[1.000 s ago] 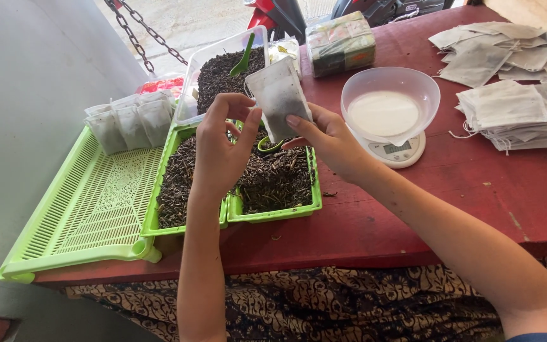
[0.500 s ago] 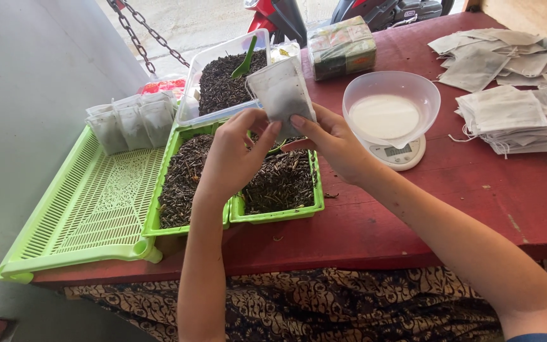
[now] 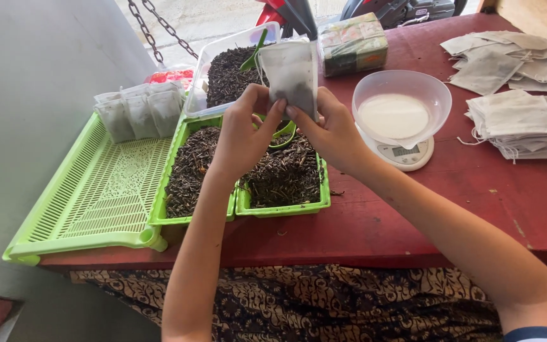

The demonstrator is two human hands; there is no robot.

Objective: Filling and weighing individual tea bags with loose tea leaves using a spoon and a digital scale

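Red table (image 3: 451,190), packing setup. Both hands pinch a part-filled bag (image 3: 291,73) at its lower edge: left hand (image 3: 245,136), right hand (image 3: 333,133). Bag upright above the green trays (image 3: 280,209) of dried leaves. Looks like settling/closing step; drawstring pull likely next, needs one hand freed.

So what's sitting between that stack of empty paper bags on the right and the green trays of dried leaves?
In the head view, a clear plastic bowl on a small white scale stands between the bag stack and the green trays; otherwise bare red tabletop.

Lime-green trays (image 3: 96,196), dark-red table (image 3: 413,202), white bowl (image 3: 402,88), brown batik-patterned cloth (image 3: 324,304)
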